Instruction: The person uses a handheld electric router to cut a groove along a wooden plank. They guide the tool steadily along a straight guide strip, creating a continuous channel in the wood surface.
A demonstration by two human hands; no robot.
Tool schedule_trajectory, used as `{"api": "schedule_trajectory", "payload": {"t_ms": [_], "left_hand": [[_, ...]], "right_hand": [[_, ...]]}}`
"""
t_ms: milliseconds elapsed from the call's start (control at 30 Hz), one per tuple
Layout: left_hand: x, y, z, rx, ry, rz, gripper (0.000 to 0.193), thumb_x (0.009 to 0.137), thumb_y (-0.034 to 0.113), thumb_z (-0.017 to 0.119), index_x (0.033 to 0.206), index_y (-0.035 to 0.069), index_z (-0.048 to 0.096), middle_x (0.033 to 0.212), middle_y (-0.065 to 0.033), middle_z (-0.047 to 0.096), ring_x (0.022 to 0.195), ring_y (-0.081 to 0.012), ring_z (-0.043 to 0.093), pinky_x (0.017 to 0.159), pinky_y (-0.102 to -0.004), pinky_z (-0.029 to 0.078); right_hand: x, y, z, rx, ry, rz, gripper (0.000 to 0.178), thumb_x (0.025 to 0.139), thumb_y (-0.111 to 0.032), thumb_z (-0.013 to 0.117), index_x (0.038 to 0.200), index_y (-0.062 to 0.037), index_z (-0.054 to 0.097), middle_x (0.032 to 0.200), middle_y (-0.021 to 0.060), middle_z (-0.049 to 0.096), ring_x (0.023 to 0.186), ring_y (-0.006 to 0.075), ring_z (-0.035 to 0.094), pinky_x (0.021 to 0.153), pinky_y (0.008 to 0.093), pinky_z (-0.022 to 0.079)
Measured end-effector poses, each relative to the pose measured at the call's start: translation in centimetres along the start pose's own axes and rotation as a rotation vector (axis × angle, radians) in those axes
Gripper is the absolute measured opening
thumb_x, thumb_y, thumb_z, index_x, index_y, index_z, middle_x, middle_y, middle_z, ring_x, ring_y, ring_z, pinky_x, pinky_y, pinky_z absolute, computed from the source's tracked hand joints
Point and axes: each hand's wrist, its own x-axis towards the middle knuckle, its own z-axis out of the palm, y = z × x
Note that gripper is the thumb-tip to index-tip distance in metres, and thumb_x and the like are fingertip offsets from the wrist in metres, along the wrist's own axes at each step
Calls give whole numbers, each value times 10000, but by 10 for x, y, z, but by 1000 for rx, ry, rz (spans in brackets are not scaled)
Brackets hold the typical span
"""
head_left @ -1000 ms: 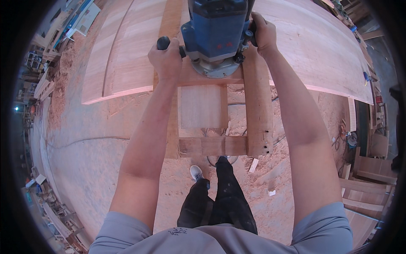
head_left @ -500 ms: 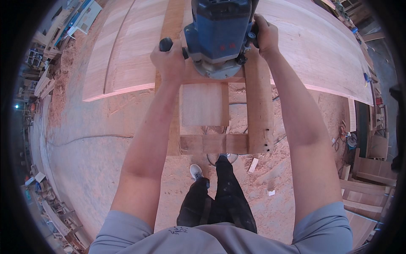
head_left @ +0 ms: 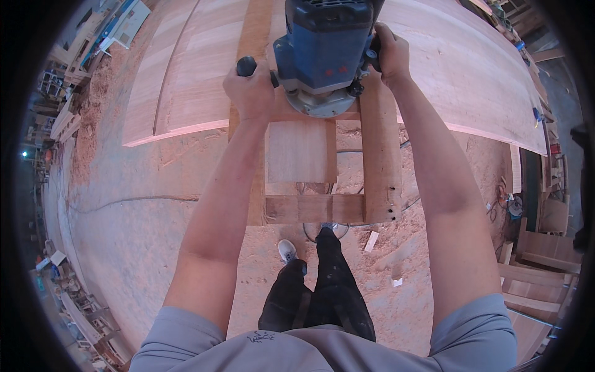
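Router [head_left: 328,56] nudged slightly right; sits between left hand [head_left: 251,93] and right hand [head_left: 394,54], both clenched on it, over wooden frame [head_left: 380,155] running fore-aft.

A light grey short-sleeved T-shirt [head_left: 297,348] of smooth fabric is worn, seen well behind both the left hand [head_left: 251,93] and the right hand [head_left: 395,56]. On the left hand's side, the upper arm is covered by the left sleeve [head_left: 183,332], on the right hand's side by the right sleeve [head_left: 478,325]; both are ended in plain hems, and the forearms are left bare. The chest is marked, toward the left hand's side, with a small dark line-drawn emblem [head_left: 260,336]. Black trousers [head_left: 338,291], flecked with pale specks, are worn, along with a whitish laced shoe [head_left: 287,250], seen behind and slightly inward of the left hand.
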Motion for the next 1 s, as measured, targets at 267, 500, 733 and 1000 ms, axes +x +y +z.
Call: {"api": "schedule_trajectory", "payload": {"t_ms": [267, 500, 733, 1000], "left_hand": [[4, -3, 0, -20, -26, 94, 206, 862, 38, 625, 669, 20, 554, 599, -58, 590, 473, -117, 539, 407, -298, 410], [2, -1, -1, -4, -31, 65, 221, 859, 35, 624, 660, 27, 529, 609, -64, 590, 475, -119, 536, 409, -298, 412], [-5, 7, -2, -55, 10, -38, 210, 793, 93, 668, 640, -15, 575, 584, -31, 573, 574, -105, 538, 545, -322, 456], [0, 10, -3, -10, -5, -24, 200, 796, 94, 670, 652, -11, 579, 602, -33, 581, 578, -104, 528, 542, -334, 444]], "right_hand": [[-4, -6, 3, 10, 6, -24, 471, 916, -422, 686, 714, 3, 689, 645, 81, 647, 526, 176, 618, 459, 312, 481], [1, -1, 0, -7, -27, -7, 474, 913, -432, 689, 719, 0, 684, 647, 79, 643, 521, 173, 609, 460, 312, 470], [-5, -6, 2, 4, -12, -19, 469, 915, -428, 689, 719, -1, 682, 634, 76, 631, 514, 169, 602, 459, 307, 472], [-2, -10, 5, 8, -32, -64, 476, 924, -432, 678, 708, -8, 671, 626, 70, 623, 501, 166, 596, 447, 297, 467]]}}
